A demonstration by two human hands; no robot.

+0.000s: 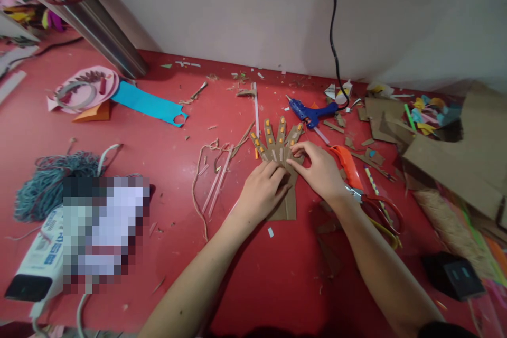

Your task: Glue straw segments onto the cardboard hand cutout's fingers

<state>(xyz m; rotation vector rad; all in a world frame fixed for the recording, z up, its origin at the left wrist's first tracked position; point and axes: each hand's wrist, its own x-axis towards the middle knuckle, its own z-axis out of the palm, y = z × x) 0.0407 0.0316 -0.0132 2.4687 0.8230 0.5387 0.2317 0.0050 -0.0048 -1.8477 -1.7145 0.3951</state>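
A cardboard hand shape (290,203) lies flat on the red table, its fingers pointing away from me and dotted with short orange pieces. Over its palm rests my left hand (264,189), fingers bent and pressed together; whatever lies beneath them is hidden. On the right side of the palm is my right hand (317,168), thumb and index finger near each other by the base of the cardboard thumb. Anything between those fingertips is too small to make out. Pale strips show on the palm between both hands.
A blue glue gun (312,113) lies behind the cardboard hand. Red-handled scissors (382,208) and an orange tool (348,166) are at right. Teal yarn (51,182), a white box (49,245) and a blue strip (146,102) lie left. Cardboard (455,153) is piled at right.
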